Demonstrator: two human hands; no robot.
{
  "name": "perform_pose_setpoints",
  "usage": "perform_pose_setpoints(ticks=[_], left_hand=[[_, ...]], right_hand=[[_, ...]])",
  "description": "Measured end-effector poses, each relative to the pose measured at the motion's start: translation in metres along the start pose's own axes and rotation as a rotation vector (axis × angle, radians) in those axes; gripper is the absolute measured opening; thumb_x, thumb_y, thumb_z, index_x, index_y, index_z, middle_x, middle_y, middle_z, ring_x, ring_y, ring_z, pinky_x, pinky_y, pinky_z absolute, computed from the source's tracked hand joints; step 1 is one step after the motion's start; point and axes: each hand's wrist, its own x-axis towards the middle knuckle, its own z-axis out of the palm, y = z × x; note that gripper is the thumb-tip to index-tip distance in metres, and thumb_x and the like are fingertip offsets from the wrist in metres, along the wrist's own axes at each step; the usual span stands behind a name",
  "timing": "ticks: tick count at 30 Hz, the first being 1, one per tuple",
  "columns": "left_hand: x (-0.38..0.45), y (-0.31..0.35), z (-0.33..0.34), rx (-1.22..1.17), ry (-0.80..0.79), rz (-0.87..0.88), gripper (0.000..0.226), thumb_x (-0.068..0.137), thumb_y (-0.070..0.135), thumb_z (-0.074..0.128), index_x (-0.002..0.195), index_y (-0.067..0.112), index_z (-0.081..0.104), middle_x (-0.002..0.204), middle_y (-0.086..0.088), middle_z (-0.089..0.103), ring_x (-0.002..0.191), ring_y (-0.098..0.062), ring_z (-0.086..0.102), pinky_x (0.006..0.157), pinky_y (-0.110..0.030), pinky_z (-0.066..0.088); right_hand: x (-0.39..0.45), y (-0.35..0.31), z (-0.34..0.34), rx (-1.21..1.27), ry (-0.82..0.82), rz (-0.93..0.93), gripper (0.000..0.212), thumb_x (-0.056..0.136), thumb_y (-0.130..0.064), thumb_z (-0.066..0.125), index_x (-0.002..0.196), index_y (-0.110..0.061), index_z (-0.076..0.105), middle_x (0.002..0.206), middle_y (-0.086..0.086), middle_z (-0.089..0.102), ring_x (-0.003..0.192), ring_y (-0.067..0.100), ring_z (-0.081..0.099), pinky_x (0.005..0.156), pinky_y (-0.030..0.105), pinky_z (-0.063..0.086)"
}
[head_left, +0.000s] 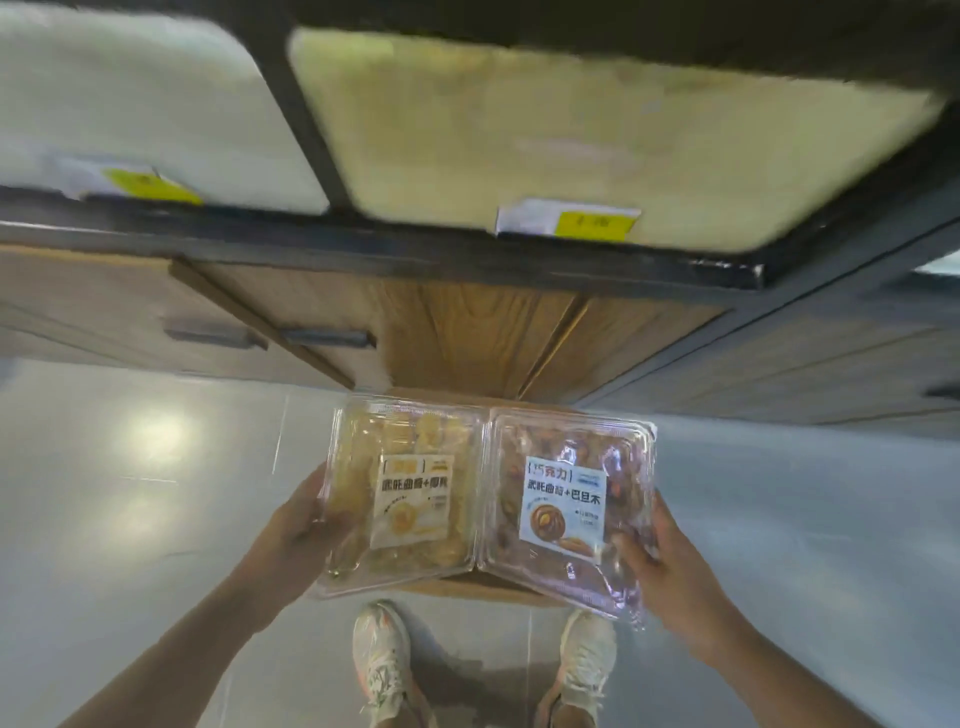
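I hold two clear plastic cookie boxes side by side in front of me, above the floor. The left box (405, 493) has pale yellow cookies and a cream label. My left hand (306, 519) grips its left edge. The right box (566, 504) has dark chocolate cookies and a blue-white label. My right hand (660, 561) grips its right edge, thumb on the lid. The two boxes touch along their inner edges.
A black-framed display shelf (467, 249) lies ahead with a white tray liner (135, 104) and a yellowish liner (597, 135), each with a yellow price tag. Wooden cabinet doors (467, 332) stand below. A brown carton (467, 584) shows beneath the boxes. My shoes are on grey floor.
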Motion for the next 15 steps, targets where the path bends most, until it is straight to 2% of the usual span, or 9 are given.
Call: perform_pose_setpoints(ticks=[3, 5, 6, 7, 9, 11, 13, 15], left_hand=[[-0.067, 0.064, -0.021, -0.011, 0.03, 0.05, 0.046, 0.101, -0.001, 0.057, 0.136, 0.029, 0.055, 0.106, -0.018, 0.075, 0.099, -0.043, 0.071, 0.085, -0.051, 0.058], [-0.114, 0.109, -0.035, -0.037, 0.053, 0.086, 0.044, 0.101, -0.003, 0.055, 0.135, 0.024, 0.055, 0.109, -0.016, 0.077, 0.102, -0.037, 0.073, 0.083, -0.042, 0.061], [-0.136, 0.131, -0.043, -0.05, 0.069, 0.104, 0.044, 0.1, -0.003, 0.056, 0.135, 0.024, 0.056, 0.109, -0.015, 0.077, 0.102, -0.035, 0.074, 0.082, -0.04, 0.061], [-0.158, 0.153, -0.051, -0.058, 0.082, 0.124, 0.044, 0.099, -0.002, 0.059, 0.135, 0.024, 0.056, 0.109, -0.014, 0.077, 0.103, -0.035, 0.074, 0.084, -0.043, 0.061], [-0.196, 0.192, -0.067, -0.067, 0.085, 0.179, 0.048, 0.096, 0.005, 0.068, 0.137, 0.026, 0.054, 0.114, -0.012, 0.077, 0.105, -0.034, 0.074, 0.088, -0.051, 0.059], [-0.236, 0.235, -0.083, -0.1, 0.09, 0.234, 0.053, 0.092, 0.016, 0.073, 0.14, 0.028, 0.052, 0.12, -0.007, 0.076, 0.107, -0.029, 0.074, 0.086, -0.046, 0.06], [-0.272, 0.276, -0.099, -0.147, 0.111, 0.305, 0.062, 0.082, 0.031, 0.08, 0.138, 0.029, 0.055, 0.127, -0.003, 0.073, 0.111, -0.025, 0.072, 0.085, -0.041, 0.062], [-0.301, 0.313, -0.111, -0.157, 0.108, 0.403, 0.06, 0.079, 0.029, 0.081, 0.134, 0.028, 0.059, 0.131, -0.006, 0.071, 0.115, -0.029, 0.071, 0.088, -0.047, 0.061]], right_hand=[[-0.059, -0.053, -0.047, 0.018, 0.022, -0.048, 0.056, 0.1, -0.021, 0.058, 0.143, -0.046, 0.033, 0.117, -0.008, 0.071, 0.103, 0.013, 0.069, 0.074, 0.008, 0.045], [-0.103, -0.096, -0.078, 0.03, 0.04, -0.107, 0.056, 0.099, -0.017, 0.061, 0.132, -0.054, 0.035, 0.101, -0.022, 0.072, 0.101, 0.005, 0.069, 0.074, 0.007, 0.045], [-0.125, -0.117, -0.093, 0.051, 0.053, -0.139, 0.055, 0.099, -0.014, 0.061, 0.129, -0.053, 0.037, 0.094, -0.024, 0.072, 0.096, 0.0, 0.069, 0.073, 0.007, 0.045], [-0.147, -0.138, -0.107, 0.083, 0.061, -0.164, 0.053, 0.099, -0.009, 0.061, 0.127, -0.05, 0.041, 0.093, -0.024, 0.073, 0.092, -0.004, 0.069, 0.072, 0.007, 0.046], [-0.185, -0.176, -0.134, 0.122, 0.059, -0.236, 0.052, 0.099, -0.006, 0.059, 0.127, -0.047, 0.043, 0.101, -0.035, 0.07, 0.097, -0.011, 0.066, 0.075, 0.005, 0.047], [-0.221, -0.216, -0.159, 0.105, 0.068, -0.343, 0.059, 0.101, -0.016, 0.059, 0.134, -0.057, 0.033, 0.113, -0.055, 0.053, 0.108, -0.023, 0.054, 0.089, 0.008, 0.043], [-0.252, -0.25, -0.187, 0.104, 0.088, -0.459, 0.063, 0.101, -0.023, 0.059, 0.135, -0.065, 0.026, 0.117, -0.062, 0.044, 0.116, -0.03, 0.042, 0.101, 0.012, 0.036], [-0.281, -0.283, -0.214, 0.138, 0.119, -0.538, 0.06, 0.102, -0.02, 0.058, 0.128, -0.065, 0.029, 0.108, -0.064, 0.045, 0.11, -0.038, 0.037, 0.096, 0.0, 0.033]])
